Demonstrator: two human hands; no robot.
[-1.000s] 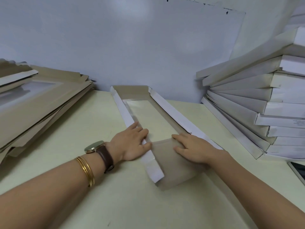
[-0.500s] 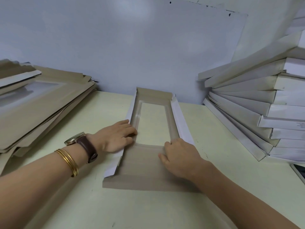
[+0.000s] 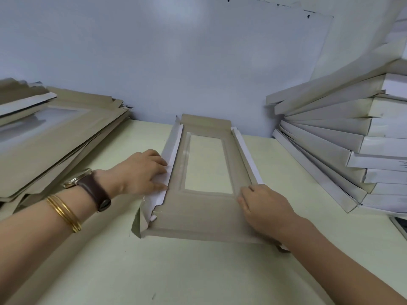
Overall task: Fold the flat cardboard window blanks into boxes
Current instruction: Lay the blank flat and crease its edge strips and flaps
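1. Head view: table (image 3: pixel 198 271) carries everything.
2. Folded boxes (image 3: pixel 352 150) are stacked far right, and flat blanks (image 3: pixel 55 139) are piled far left.
3. Window blank (image 3: pixel 198 212) lies centred between the hands, its long axis running near to far.
4. Left hand (image 3: pixel 138 172), fingers nearly straight, presses the left flap (image 3: pixel 172 150). Right hand (image 3: pixel 264 208) curls over the right flap (image 3: pixel 246 157)'s near end.

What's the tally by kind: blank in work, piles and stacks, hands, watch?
Blank being folded: 1
Pile of flat blanks: 1
Stack of folded boxes: 1
Hands: 2, left hand and right hand
Wristwatch: 1
Total: 6
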